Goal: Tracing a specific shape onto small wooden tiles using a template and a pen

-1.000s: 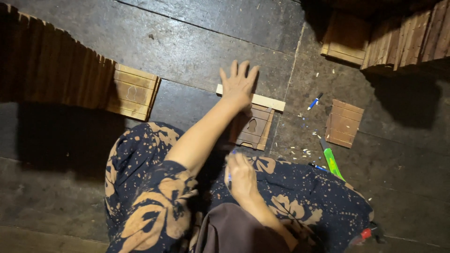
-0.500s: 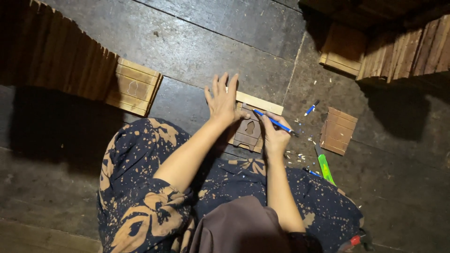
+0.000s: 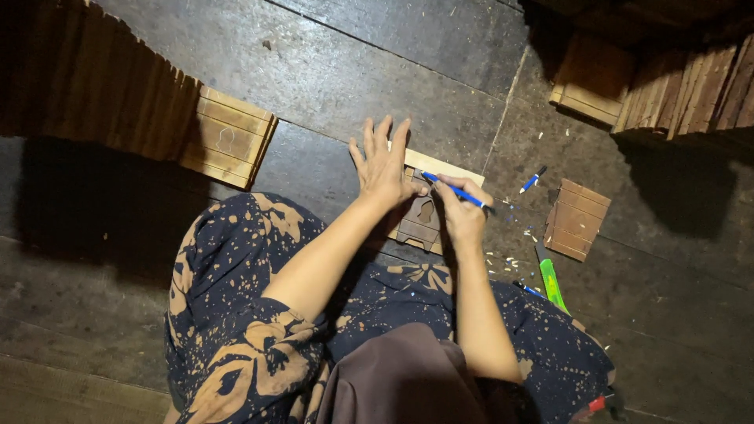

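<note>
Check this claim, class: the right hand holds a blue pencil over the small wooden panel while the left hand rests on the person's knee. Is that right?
Not quite. In the head view the left hand lies flat on the panel and the pale strip, not on the knee. The right hand does hold the blue pencil over it.

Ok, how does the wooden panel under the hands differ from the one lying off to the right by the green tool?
The panel under the hands is pressed flat by the left hand while the right hand holds a blue pencil over it; the right-side panel lies untouched. The held one shows a dark cut-out or traced shape at its centre; the other shows only plain slats. The held one is largely covered, the other fully visible. Both are small brown slatted squares on the dark floor.
</note>
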